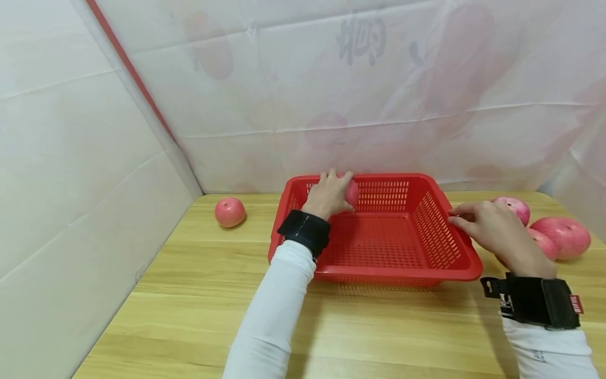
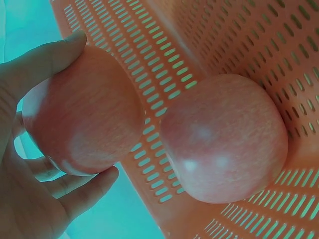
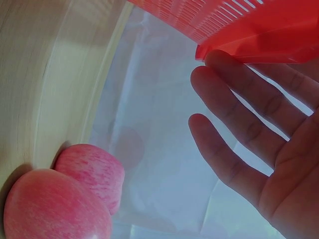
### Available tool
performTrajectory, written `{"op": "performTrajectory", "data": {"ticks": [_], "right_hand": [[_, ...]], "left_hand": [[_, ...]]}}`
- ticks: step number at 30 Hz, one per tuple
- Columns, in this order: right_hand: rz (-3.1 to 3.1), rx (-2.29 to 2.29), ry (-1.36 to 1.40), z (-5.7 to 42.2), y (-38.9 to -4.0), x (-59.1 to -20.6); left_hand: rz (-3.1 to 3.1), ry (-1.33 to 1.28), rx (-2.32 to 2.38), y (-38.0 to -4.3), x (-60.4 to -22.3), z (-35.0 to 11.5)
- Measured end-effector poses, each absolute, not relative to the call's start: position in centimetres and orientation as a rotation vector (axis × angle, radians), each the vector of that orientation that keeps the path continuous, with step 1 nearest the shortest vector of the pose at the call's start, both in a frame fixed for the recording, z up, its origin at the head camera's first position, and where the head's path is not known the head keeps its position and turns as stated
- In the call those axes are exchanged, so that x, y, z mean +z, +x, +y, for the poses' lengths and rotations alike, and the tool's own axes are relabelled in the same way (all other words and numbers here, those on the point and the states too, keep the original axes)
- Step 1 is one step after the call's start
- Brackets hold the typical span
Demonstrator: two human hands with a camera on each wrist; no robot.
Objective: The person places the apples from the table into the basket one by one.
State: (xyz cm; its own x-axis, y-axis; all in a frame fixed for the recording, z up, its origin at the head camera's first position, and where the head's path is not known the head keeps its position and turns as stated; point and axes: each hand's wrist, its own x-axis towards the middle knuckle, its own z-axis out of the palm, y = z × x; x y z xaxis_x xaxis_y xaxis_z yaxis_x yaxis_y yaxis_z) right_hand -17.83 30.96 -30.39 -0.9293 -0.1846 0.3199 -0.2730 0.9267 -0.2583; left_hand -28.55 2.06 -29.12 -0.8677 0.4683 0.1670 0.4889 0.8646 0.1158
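Observation:
My left hand (image 1: 327,196) is over the back left part of a red plastic basket (image 1: 379,272). It grips a pinkish-red apple (image 2: 87,114), thumb on one side and fingers curled round the other. In the left wrist view a second apple (image 2: 224,139) lies inside the basket, against its slotted wall; from the head this one is hidden behind the left hand and arm. At the right rim, my right hand (image 1: 497,231) pinches the basket's edge between thumb and fingers. Its other fingers (image 3: 227,154) spread out below the rim in the right wrist view.
On the wooden table (image 1: 189,316), a lone apple (image 1: 230,212) stands left of the basket. Several apples are grouped beside the right hand, among them a large one (image 1: 565,238) and a streaked one (image 1: 515,209). A pale printed sheet (image 1: 284,95) hangs behind the table.

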Motion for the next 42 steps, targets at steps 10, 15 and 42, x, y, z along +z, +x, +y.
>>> {"op": "performTrajectory", "data": {"ticks": [10,15,42], "right_hand": [[-2.805,0.436,0.322,30.9,-17.8,-30.2],[-2.796,0.42,0.325,30.9,-17.8,-30.2],[-2.85,0.458,0.288,30.8,-17.7,-30.1]], "left_hand": [[-2.91,-0.757,-0.25,-28.7,-29.7,2.4],[-2.921,-0.761,-0.251,-28.7,-29.9,2.4],[-2.957,-0.868,0.044,-28.7,-30.4,3.7]]}}
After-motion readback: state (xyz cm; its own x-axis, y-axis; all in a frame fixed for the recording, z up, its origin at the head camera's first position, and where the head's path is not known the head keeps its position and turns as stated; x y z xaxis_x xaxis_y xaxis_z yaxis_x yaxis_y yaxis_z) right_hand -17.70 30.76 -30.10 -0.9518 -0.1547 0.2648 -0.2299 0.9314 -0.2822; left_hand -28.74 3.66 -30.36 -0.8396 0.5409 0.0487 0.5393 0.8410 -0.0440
